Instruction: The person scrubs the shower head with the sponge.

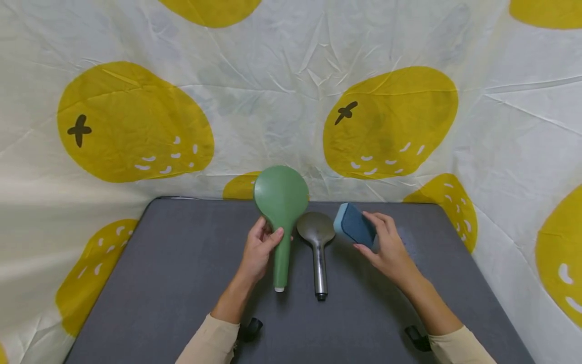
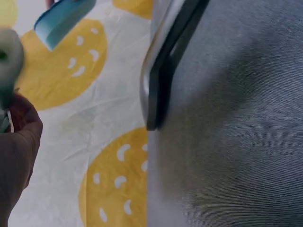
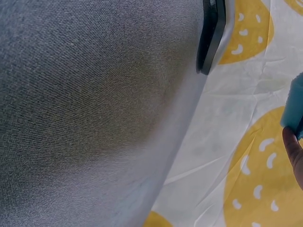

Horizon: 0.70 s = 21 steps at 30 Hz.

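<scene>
**Two shower heads and a sponge over the grey table**

From my remote seat, the biggest thing I see is the white cloth with yellow fruit prints [image 1: 391, 121], hanging behind and draping down both sides. In front of it lies the dark grey table [image 1: 173, 273], filling the lower half of the head view; both wrist cameras show mostly its woven surface and the dark edge rail.

Near the table's 12 o'clock edge, my left hand [image 1: 258, 250] grips the green shower head [image 1: 281, 202] by its handle, fingers [image 1: 272, 236] curled round the stem, the round face lifted and tilted toward the backdrop. Its white handle end points to 6 o'clock.

Just at 3 o'clock of it, the chrome shower head [image 1: 317, 237] lies flat on the table, handle toward 6 o'clock, touched by neither hand.

At 3 o'clock again, my right hand [image 1: 386, 245] holds the blue sponge [image 1: 353, 225] in the air, pinched between thumb below and fingers on top, near the chrome head's face but apart from it. Beige sleeves [image 1: 211, 344] cover both wrists.
</scene>
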{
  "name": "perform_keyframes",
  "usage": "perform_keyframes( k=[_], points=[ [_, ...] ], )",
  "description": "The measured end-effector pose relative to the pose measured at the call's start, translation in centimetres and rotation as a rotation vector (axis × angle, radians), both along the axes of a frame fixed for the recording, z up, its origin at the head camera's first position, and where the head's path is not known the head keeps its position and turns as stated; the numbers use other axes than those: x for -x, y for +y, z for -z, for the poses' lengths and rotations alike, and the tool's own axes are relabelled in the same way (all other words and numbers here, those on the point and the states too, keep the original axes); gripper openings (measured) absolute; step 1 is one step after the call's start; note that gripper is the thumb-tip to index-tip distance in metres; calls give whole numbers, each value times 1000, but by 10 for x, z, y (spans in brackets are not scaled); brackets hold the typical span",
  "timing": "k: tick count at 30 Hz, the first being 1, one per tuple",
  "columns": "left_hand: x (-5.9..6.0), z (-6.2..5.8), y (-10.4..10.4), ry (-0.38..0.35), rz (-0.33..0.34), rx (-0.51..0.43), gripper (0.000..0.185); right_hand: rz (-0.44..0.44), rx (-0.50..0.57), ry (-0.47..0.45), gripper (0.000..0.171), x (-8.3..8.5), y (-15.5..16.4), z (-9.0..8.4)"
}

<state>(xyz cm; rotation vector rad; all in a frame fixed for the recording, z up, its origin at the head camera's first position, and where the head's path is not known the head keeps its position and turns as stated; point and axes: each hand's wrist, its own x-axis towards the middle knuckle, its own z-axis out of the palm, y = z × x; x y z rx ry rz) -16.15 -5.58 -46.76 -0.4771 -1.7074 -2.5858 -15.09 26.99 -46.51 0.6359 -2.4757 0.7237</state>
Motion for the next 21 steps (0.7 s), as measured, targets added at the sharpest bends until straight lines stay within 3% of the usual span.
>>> perform_keyframes(
  k=[9,16,21],
  points=[
    [0,5,-1,2,25,-8,50,-1,1,2,91,0,2,3],
    [1,7,-1,39,133,-65,77,0,-7,-26,84,-1,1,1],
    [1,4,2,-28,123,-120,71,0,-9,-39,88,-2,0,1]
  ],
)
